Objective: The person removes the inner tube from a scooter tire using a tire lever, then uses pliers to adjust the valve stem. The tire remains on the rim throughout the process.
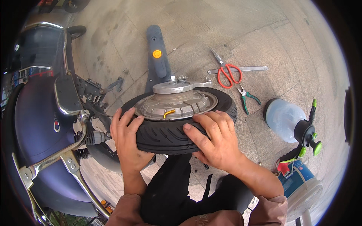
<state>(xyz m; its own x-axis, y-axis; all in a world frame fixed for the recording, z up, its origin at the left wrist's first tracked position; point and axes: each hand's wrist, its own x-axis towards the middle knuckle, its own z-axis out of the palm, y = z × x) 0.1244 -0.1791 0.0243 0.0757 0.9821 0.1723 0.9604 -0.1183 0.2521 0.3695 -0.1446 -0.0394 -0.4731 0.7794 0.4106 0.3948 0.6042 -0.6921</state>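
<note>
Between my two hands is a scooter hub-motor wheel with a black rubber tire (167, 135), its tread facing me. My left hand (127, 138) grips the tire's left side, fingers over the upper edge. On the right, my right hand (215, 138) lies around the tread, fingertips at the sidewall. The silver metal hub (175, 104) faces up and carries a brake-drum cover with an arm (175, 87) and an axle nut. A bent gold valve stem (169, 113) sticks out at the rim's near side. The tire's underside is hidden.
A purple electric scooter (45, 113) with chrome bars stands at left. Beyond the wheel lies a grey plastic cover (159, 59). Red-handled scissors (229, 75), a flat metal tire lever (251, 68) and green-handled pliers (247, 100) lie right of it. A pump sprayer (285, 120) and a bucket (299, 183) are farther right.
</note>
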